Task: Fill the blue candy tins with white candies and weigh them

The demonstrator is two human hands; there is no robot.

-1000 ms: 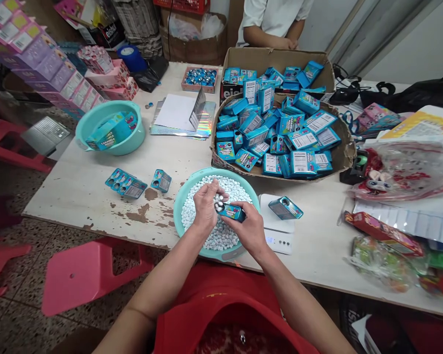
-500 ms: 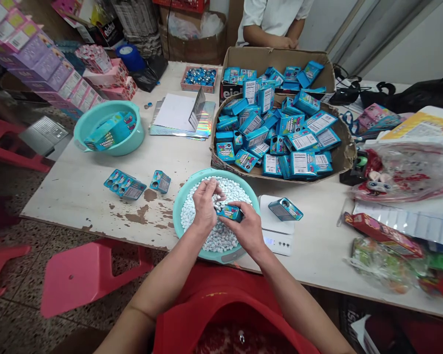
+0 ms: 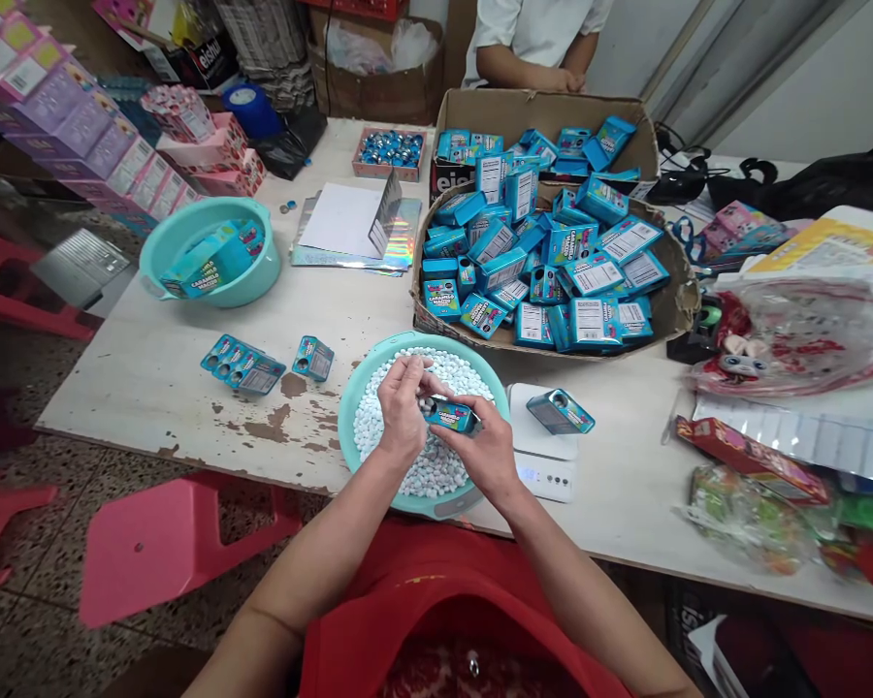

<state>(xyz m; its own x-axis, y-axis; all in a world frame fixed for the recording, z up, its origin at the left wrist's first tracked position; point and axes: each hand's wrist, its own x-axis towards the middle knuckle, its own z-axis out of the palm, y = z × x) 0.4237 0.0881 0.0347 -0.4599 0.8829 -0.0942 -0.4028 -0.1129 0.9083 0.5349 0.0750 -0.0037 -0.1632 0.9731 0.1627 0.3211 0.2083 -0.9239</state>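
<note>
My right hand [image 3: 489, 448] grips a small blue candy box [image 3: 451, 415] on its side over a teal basin [image 3: 350, 419] full of small white candies [image 3: 436, 463]. My left hand [image 3: 402, 401] is cupped closed against the box's open end, holding white candies at it. Another small blue box [image 3: 560, 411] lies on a white scale [image 3: 545, 463] just right of the basin.
A cardboard tray [image 3: 673, 308] heaped with blue boxes sits behind the basin. Loose blue boxes [image 3: 242, 361] lie at left, a second teal basin [image 3: 205, 250] farther back. Bags of sweets [image 3: 792, 339] crowd the right. A person in white stands across the table. Pink stools [image 3: 181, 538] stand below.
My left hand has closed in tighter on the box's end; the white candies seen in its fingers earlier are now mostly hidden. Both hands drifted slightly up.
</note>
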